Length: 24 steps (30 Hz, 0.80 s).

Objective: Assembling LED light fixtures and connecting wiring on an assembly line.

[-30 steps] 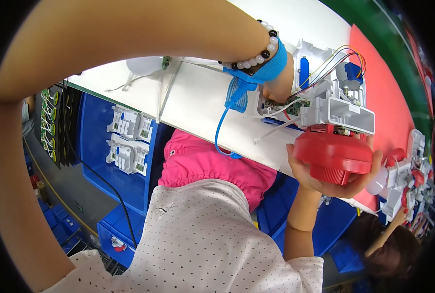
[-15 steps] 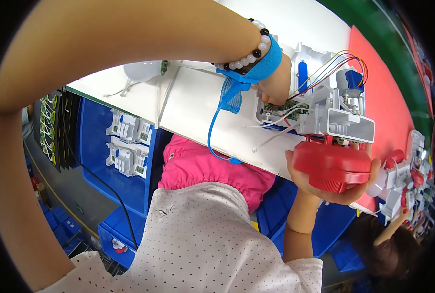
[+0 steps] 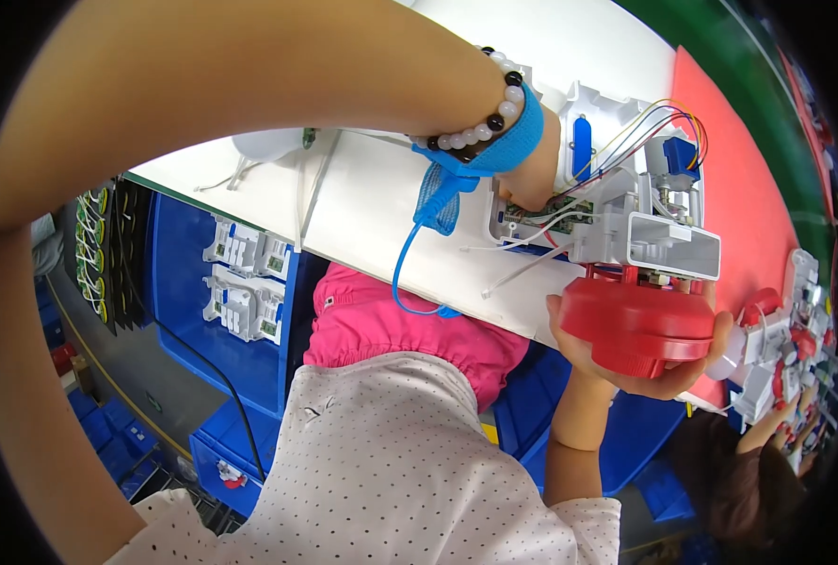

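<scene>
Red, rounded, stepped housing [image 3: 636, 320] fills the right grip [image 3: 668, 382]; whether the left grip [image 3: 538, 177] is closed, I cannot tell.

White table [image 3: 362, 202] above grey floor [image 3: 151, 365]

No words or numbers can be read. A small patch [image 3: 328, 302] on the pink shorts [image 3: 405, 325] is too small to make out, as is a dark mark [image 3: 319, 410] on the dotted shirt [image 3: 391, 452]. A green mark [image 3: 154, 405] on the floor [image 3: 146, 363] is equally unclear.
</scene>
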Motion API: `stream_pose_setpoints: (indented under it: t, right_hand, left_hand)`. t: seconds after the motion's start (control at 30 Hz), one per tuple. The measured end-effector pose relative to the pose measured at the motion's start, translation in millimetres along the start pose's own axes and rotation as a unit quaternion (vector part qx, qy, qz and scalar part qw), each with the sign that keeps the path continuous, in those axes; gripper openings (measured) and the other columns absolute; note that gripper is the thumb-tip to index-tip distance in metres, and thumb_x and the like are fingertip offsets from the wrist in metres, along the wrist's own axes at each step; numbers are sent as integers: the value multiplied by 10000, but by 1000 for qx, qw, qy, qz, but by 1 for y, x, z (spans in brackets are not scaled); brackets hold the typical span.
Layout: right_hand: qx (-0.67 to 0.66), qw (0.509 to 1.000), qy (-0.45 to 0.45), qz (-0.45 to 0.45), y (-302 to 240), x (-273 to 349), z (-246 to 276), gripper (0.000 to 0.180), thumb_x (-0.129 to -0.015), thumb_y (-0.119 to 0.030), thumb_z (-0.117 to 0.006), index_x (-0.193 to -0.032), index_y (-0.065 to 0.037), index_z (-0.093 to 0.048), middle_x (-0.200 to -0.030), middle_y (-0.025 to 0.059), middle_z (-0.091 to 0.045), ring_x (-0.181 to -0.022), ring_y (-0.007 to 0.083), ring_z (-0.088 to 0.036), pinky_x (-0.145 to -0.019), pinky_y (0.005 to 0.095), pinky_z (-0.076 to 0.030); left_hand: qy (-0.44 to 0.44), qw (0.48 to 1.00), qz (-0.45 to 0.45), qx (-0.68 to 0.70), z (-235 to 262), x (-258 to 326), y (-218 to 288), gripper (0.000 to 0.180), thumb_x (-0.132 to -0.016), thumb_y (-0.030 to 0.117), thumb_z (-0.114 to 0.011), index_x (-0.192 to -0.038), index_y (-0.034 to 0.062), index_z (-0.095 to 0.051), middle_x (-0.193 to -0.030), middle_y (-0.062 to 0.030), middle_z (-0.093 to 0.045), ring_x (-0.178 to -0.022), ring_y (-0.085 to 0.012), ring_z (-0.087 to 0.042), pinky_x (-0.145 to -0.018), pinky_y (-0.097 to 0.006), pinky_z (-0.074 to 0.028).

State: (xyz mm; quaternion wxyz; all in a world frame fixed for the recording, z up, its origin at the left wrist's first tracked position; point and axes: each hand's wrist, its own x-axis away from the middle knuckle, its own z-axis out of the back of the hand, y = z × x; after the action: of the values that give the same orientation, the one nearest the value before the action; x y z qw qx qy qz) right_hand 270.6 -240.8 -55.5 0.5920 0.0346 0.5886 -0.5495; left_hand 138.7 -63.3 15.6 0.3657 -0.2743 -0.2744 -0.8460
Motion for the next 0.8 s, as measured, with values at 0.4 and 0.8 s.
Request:
stream_pose_setpoints:
  t: [0.4, 0.8]
  right_hand:
    - [-77, 996, 10, -55, -6, -2, 0, 433, -876, -356, -281, -1253, -145, -285, -1285, 197, -291, -1138, 365, -363, -920, 497, -365]
    - [-132, 988, -4, -80, -8, 2, 3, 432, -870, -388, -330, -1243, -171, -299, -1285, 179, -297, -1133, 366, -365, -920, 493, -367]
  left_hand:
    - [-74, 996, -35, 16, 16, 7, 3, 321, -659, 250, -575, -662, -71, -585, -612, -160, -568, -562, -269, -542, -516, -341, -424]
    - [-36, 997, -31, -57, 6, 3, 6, 301, -659, 249, -596, -633, -50, -590, -610, -165, -577, -568, -268, -568, -527, -346, -450]
